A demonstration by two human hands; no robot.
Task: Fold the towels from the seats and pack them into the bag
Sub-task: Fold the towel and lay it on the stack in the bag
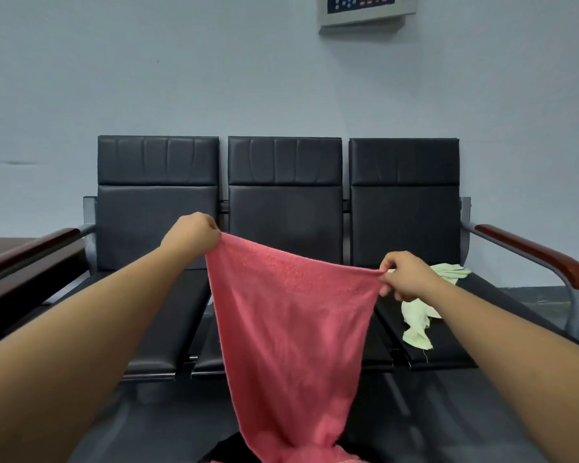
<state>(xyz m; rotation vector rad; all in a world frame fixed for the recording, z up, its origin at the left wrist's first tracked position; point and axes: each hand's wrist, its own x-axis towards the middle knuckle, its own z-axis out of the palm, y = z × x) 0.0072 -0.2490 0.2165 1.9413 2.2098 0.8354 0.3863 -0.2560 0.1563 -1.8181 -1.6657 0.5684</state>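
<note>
Both hands pinch the pink towel's point(291, 315) top edge: left hand point(191, 236) grips 1 corner, higher, right hand point(405, 277) the other. It hangs spread in front of the middle of 3 black seats point(284, 222), its lower end leaving the view. A pale green towel point(418, 322) lies crumpled on the right seat, near its front edge.

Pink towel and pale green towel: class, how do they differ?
The pink towel hangs stretched between the left hand and right hand; the pale green towel lies crumpled on the seat. The pink towel shows more cloth than the pale green towel. Neither is folded.
</note>
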